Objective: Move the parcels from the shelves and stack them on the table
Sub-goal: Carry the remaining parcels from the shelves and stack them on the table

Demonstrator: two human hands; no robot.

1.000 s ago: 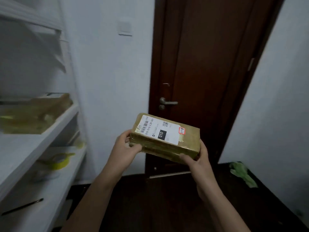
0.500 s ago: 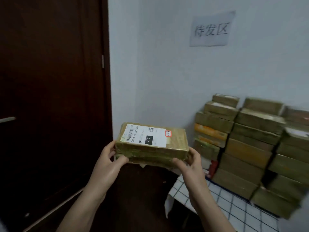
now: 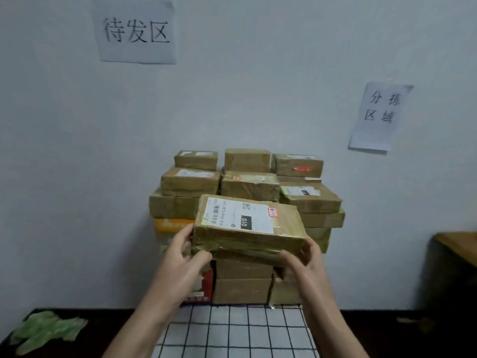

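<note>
I hold a brown taped parcel (image 3: pixel 281 227) with a white shipping label marked 010 in front of me. My left hand (image 3: pixel 184 257) grips its left end and my right hand (image 3: pixel 305 258) grips its right end, thumbs on the near side. Behind it rises a tall stack of several brown parcels (image 3: pixel 247 187) against the wall, on a table with a white checked cloth (image 3: pixel 232 332). The parcel hangs in the air in front of the stack's middle rows and hides part of them.
Two paper signs with handwritten characters hang on the white wall (image 3: pixel 135 31) (image 3: pixel 380 116). A wooden table corner (image 3: pixel 456 245) shows at the right edge. A crumpled green bag (image 3: pixel 45 330) lies on the dark floor at lower left.
The view has swung right from the shelves past the dark door to face the stack head-on. Both hands keep the same grip on the parcel, which is now in front of the stack.
</note>
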